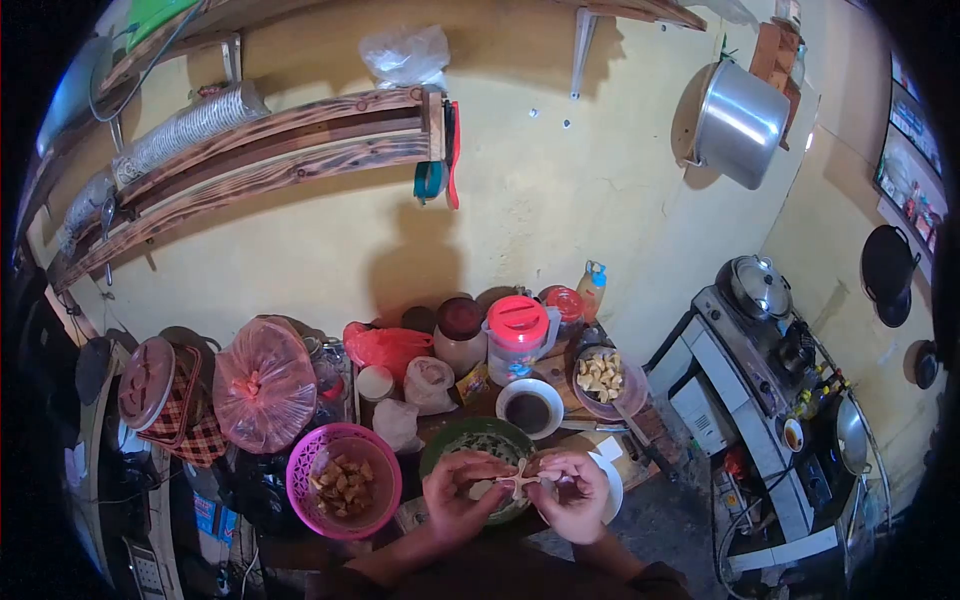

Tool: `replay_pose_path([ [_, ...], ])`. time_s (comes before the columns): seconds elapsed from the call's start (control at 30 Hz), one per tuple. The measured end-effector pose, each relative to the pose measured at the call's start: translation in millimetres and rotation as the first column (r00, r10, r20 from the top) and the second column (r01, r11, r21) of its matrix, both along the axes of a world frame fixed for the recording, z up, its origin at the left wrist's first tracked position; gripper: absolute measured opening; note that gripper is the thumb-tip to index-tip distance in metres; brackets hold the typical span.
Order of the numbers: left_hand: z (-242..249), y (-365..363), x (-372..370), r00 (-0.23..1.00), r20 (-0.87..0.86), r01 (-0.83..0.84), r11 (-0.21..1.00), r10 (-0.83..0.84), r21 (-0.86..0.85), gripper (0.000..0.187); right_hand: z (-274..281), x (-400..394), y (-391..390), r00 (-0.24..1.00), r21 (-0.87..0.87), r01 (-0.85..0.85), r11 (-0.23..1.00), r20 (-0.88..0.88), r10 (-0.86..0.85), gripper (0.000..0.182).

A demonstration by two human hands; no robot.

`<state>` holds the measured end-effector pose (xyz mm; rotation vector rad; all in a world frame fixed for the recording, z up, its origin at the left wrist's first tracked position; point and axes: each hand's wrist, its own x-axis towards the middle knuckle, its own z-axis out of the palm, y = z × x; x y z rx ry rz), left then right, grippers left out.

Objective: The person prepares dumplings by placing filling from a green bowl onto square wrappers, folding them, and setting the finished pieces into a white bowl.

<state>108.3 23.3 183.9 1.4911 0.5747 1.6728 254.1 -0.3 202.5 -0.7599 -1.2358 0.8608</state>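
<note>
My left hand (461,496) and my right hand (577,497) are raised close together, each with fingers pinched. Between their fingertips is a small pale, soft-looking piece of food (519,482); its exact kind is too small to make out. Below and behind the hands sits a green bowl (434,452) with whitish, pasty stuff smeared inside, partly covered by my left hand. To the left, a pink basket (297,462) holds browned, fried-looking chunks (346,485). A white plate (612,492) shows partly behind my right hand.
A white bowl of dark liquid (530,410) stands behind the green bowl. Farther right, a bowl of pale cut chunks (600,376) sits near a knife (650,455). A red-lidded pitcher (515,345) and jars line the wall. A stove (770,350) is at right.
</note>
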Motion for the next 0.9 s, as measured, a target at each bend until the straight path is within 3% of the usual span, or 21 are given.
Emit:
replay_pose_path([
  [0.07, -1.8, 2.2, 2.7, 1.000, -0.030, 0.008, 1.000, -0.008, 0.023, 0.044, 0.6, 6.0, 1.2, 0.997, 0.025, -0.040, 0.999, 0.069, 0.038, 0.035],
  [0.17, -1.4, 3.0, 10.4, 0.999, -0.038, 0.038, 0.999, -0.038, 0.016, 0.044, -0.5, 13.8, 1.4, 0.999, 0.004, -0.030, 1.000, 0.030, 0.030, 0.034],
  [0.23, -4.3, 1.4, 19.6, 0.997, 0.048, 0.070, 0.996, -0.067, -0.055, 0.042, -3.8, 21.0, 0.3, 0.998, -0.028, -0.001, 1.000, 0.061, 0.003, 0.036],
  [0.4, -7.9, 3.3, 46.8, 0.996, 0.047, 0.080, 0.989, -0.074, -0.125, 0.042, -5.6, 44.9, 3.1, 0.997, -0.051, 0.021, 0.998, 0.081, -0.017, 0.036],
  [0.47, -5.9, 5.0, 59.7, 0.995, 0.035, 0.099, 0.982, -0.095, -0.162, 0.044, -7.8, 55.8, 4.0, 0.992, 0.002, 0.123, 0.992, 0.040, -0.123, 0.030],
  [0.53, -7.1, 8.4, 77.1, 0.972, 0.210, 0.119, 0.991, -0.102, -0.068, 0.046, -0.7, 60.7, 4.2, 0.983, 0.009, 0.181, 0.983, -0.042, -0.181, 0.029],
  [0.67, -11.6, 5.7, 100.6, 0.982, 0.016, 0.190, 0.978, -0.190, -0.083, 0.043, -4.3, 76.2, 5.1, 0.965, 0.037, 0.260, 0.965, -0.036, -0.259, 0.027],
  [0.73, -6.2, 1.7, 115.9, 0.982, 0.112, 0.175, 0.963, -0.155, -0.205, 0.031, -4.5, 85.2, 2.3, 0.964, 0.078, 0.263, 0.962, 0.005, -0.265, 0.026],
  [0.8, -4.4, 2.3, 124.9, 0.984, 0.133, 0.149, 0.952, -0.117, -0.269, 0.027, -3.0, 94.5, -1.6, 0.968, 0.084, 0.222, 0.971, 0.105, -0.230, 0.022],
  [0.9, -10.7, 3.3, 130.1, 0.991, 0.110, 0.116, 0.926, -0.082, -0.359, 0.022, -17.9, 115.9, -4.5, 0.981, 0.040, 0.152, 0.988, 0.117, -0.156, 0.023],
])
